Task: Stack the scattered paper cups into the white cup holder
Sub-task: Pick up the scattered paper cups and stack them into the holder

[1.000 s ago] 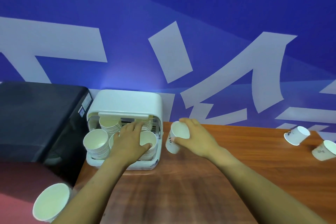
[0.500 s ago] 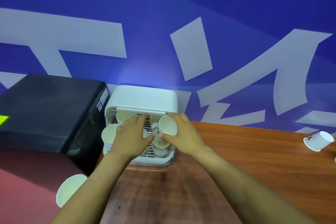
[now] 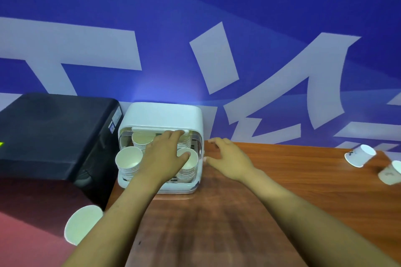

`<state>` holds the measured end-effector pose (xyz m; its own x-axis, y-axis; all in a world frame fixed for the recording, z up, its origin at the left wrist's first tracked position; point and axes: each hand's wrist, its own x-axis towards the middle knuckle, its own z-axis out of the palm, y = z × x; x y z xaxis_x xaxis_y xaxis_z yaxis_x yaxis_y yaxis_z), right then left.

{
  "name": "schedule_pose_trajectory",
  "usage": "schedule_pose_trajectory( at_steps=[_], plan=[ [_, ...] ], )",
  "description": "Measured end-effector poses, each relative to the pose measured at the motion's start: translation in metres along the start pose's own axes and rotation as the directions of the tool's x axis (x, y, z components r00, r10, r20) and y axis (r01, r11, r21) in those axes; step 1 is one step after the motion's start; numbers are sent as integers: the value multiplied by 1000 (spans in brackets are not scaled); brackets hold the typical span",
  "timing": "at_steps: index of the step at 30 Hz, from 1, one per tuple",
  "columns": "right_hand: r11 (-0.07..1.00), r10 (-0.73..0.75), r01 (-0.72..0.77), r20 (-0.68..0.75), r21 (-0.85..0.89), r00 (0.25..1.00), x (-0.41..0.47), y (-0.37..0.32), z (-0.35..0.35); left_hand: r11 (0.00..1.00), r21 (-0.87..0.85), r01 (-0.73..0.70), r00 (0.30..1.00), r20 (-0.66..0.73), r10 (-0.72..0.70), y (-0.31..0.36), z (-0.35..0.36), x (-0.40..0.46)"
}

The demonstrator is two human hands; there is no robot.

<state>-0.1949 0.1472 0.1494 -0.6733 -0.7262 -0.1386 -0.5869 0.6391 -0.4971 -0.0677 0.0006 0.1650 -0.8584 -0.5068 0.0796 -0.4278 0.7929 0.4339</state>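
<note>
The white cup holder (image 3: 162, 116) stands at the table's far left corner, its front open. Inside are stacks of white paper cups: one at the front left (image 3: 128, 161), one at the back left (image 3: 142, 140), one at the front right (image 3: 188, 168). My left hand (image 3: 166, 156) lies flat over the middle of the holder, thumb resting on the front right stack's rim. My right hand (image 3: 227, 159) hovers just right of the holder, fingers apart and empty. Two loose cups lie on their sides at the far right, one (image 3: 360, 155) nearer the wall, another (image 3: 390, 172) at the frame edge.
A black box (image 3: 54, 132) sits left of the holder against the blue wall. Below it, off the wooden table (image 3: 271, 212), a white cup (image 3: 81, 224) lies on a red surface by my left forearm.
My right hand let go of the cup it carried onto the front right stack and drew back to the right, empty. My left hand stayed over the holder.
</note>
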Motion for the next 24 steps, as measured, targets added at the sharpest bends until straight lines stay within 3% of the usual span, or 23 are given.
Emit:
schedule_pose_trajectory(
  at_steps=[6, 9, 13, 19, 24],
  plan=[
    [995, 94, -94, 6, 37, 996, -40, 39, -23, 999, -33, -12, 994, 104, 16, 43, 18, -22],
    [991, 111, -108, -30, 76, 993, -60, 67, -45, 999, -17, -41, 995, 91, 42, 83, 23, -19],
    [989, 113, -107, -50, 97, 992, -98, 129, -81, 997, -55, -58, 996, 63, 62, 150, 47, -29],
    [989, 132, -129, -46, 70, 990, -153, 238, -137, 996, -63, -68, 988, 135, 76, 257, 114, -49],
    [986, 148, -144, -35, 82, 988, -173, 286, -162, 996, -39, -83, 981, 175, 89, 318, 141, -53]
  ],
)
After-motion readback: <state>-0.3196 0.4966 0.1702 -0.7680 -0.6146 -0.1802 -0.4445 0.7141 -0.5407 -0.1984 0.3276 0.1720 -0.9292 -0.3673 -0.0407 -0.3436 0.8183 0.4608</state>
